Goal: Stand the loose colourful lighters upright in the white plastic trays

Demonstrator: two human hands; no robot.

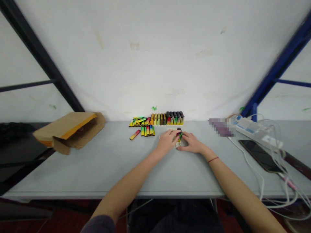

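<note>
Just right of the table's middle, my left hand point(167, 139) and my right hand point(192, 143) meet around a small lighter point(180, 134) with a black top and a green and yellow body. The left fingers curl over it from the left and are closed on it. On the other side the right fingertips press against it, with the thumb lower down. A pale piece, perhaps a tray, shows under the hands but is mostly hidden. Behind them stands a block of upright black-topped lighters point(175, 118), beside a row of yellow and dark upright pieces point(158, 119).
Loose colourful flat pieces point(147, 130) lie left of my hands, with a single one point(135, 134) apart. An opened cardboard box point(70, 127) rests at the left. Rightward are a phone point(261, 155), a power strip point(257, 132) and tangled white cables point(247, 158). A wall closes off the back.
</note>
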